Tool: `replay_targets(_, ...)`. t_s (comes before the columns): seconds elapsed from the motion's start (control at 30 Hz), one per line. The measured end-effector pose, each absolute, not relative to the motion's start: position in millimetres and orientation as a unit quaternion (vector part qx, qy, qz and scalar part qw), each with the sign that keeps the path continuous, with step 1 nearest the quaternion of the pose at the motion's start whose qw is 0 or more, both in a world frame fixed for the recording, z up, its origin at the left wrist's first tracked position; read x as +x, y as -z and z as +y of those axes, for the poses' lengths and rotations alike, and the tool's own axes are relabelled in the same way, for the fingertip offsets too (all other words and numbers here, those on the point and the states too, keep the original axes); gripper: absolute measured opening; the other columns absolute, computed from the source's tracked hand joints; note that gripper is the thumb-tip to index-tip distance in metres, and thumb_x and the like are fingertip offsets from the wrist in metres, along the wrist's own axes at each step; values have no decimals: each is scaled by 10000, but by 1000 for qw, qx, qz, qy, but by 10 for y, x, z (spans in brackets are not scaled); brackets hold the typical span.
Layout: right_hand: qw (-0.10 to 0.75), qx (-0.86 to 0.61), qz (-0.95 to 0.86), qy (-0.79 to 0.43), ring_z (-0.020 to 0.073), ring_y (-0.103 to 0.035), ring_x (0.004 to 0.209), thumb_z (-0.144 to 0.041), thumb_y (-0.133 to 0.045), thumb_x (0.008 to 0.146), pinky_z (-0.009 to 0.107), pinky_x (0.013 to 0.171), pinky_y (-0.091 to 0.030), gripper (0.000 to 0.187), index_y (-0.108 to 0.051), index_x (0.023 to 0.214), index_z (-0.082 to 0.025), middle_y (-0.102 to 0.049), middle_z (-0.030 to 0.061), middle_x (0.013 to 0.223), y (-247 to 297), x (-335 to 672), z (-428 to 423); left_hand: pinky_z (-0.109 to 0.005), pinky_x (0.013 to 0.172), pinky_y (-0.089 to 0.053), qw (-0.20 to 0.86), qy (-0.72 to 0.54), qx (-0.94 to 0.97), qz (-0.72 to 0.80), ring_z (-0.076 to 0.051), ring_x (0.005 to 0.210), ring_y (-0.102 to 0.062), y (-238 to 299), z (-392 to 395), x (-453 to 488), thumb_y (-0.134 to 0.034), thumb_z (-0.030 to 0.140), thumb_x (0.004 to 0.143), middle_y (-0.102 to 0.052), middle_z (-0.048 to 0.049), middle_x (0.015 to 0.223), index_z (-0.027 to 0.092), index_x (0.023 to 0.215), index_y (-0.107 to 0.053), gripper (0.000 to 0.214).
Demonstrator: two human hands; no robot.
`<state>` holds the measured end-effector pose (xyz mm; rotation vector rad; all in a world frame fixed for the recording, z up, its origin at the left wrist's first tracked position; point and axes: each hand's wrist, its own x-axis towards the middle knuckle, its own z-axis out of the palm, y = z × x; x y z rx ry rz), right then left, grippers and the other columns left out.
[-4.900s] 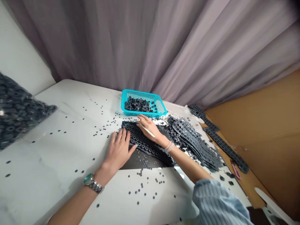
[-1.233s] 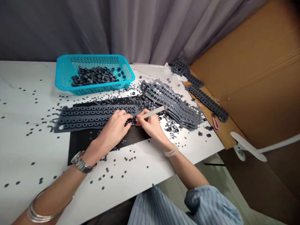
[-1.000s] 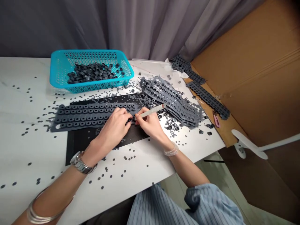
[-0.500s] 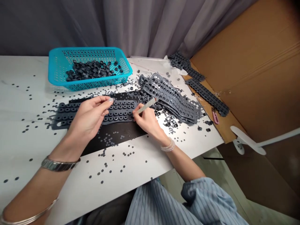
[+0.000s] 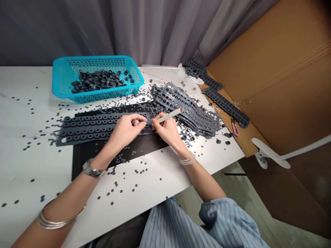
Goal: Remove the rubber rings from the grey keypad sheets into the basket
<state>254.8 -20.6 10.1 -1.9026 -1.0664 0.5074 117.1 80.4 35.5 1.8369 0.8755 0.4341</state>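
A dark grey moulded rubber sheet (image 5: 85, 128) with rows of round ringed parts lies across a black board (image 5: 103, 153). My left hand (image 5: 126, 130) rests over the sheet's right part, thumb and fingers bent together near its right end. What they pinch, if anything, is hidden. Gripped like a pen in my right hand (image 5: 167, 131) is a pale, slim stick-like tool (image 5: 170, 114). Its back end points up to the right, while its working tip is hidden by my fingers at the sheet's right end. Both hands are close together there.
Behind the sheet stands a blue plastic basket (image 5: 98, 94) holding many small black rings. Punched-out sheets (image 5: 190, 110) are piled to the right, with loose rings around. Small black discs litter the white table (image 5: 85, 220). A pink cutter (image 5: 234, 128) lies by a cardboard panel (image 5: 279, 69).
My left hand has moved right along the sheet to its right end, beside my right hand. My right hand has shifted slightly right, still holding the stick-like tool.
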Motion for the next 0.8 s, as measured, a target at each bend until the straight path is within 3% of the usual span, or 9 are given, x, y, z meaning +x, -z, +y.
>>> replay_targets(0.07, 426, -768, -435, -200, 167, -601, 579, -313, -530, 878, 276, 614, -440, 181, -545, 721, -226, -627, -19, 606, -104, 2536, -200, -327, 724, -436, 331, -142, 877, 317, -194, 710, -548, -302, 791, 1228, -598, 220, 772, -581, -31, 736, 156, 987, -751, 271)
replay_targets(0.13, 418, -769, -442, -196, 166, -596, 575, -293, -526, 877, 276, 612, -426, 185, -538, 706, -225, -624, -18, 602, -114, 2526, -197, -351, 791, -451, 241, -120, 922, 279, -234, 811, -592, -247, 792, 1268, -565, 196, 805, -629, -80, 866, 132, 1070, -734, 321)
replay_targets(0.27, 415, -769, -451, -183, 165, -605, 609, -257, -517, 883, 273, 628, -404, 192, -525, 694, -222, -635, -11, 632, -128, 2502, -193, -369, 808, -458, 200, -92, 941, 256, -279, 893, -614, -159, 807, 1322, -536, 194, 844, -637, -123, 935, 133, 1036, -733, 282)
replay_targets(0.4, 398, -777, -460, -164, 160, -579, 601, -236, -516, 880, 271, 625, -380, 184, -496, 697, -226, -619, -12, 645, -132, 2475, -175, -351, 751, -432, 208, -101, 938, 259, -260, 814, -601, -134, 789, 1348, -514, 181, 857, -626, -114, 864, 151, 898, -741, 232)
replay_targets(0.53, 379, -781, -476, -144, 161, -553, 595, -202, -493, 877, 273, 636, -375, 149, -512, 731, -224, -601, -10, 655, -133, 2461, -143, -314, 671, -395, 320, -160, 887, 291, -195, 659, -527, -240, 812, 1278, -599, 169, 801, -591, -40, 690, 198, 710, -723, 157)
replay_targets(0.67, 384, -780, -466, -163, 154, -547, 583, -206, -514, 866, 271, 640, -384, 155, -526, 713, -218, -606, -9, 630, -147, 2492, -137, -222, 552, -373, 616, -272, 632, 384, -121, 661, -513, -409, 988, 1110, -727, 186, 728, -615, -11, 750, 186, 756, -719, 29)
replay_targets(0.8, 418, -774, -432, -201, 149, -578, 587, -254, -547, 853, 260, 629, -409, 161, -562, 698, -211, -646, -12, 619, -190, 2579, -177, -134, 476, -374, 822, -239, 358, 374, -70, 652, -528, -495, 1115, 1010, -628, 90, 814, -614, -65, 811, 119, 757, -688, 88)
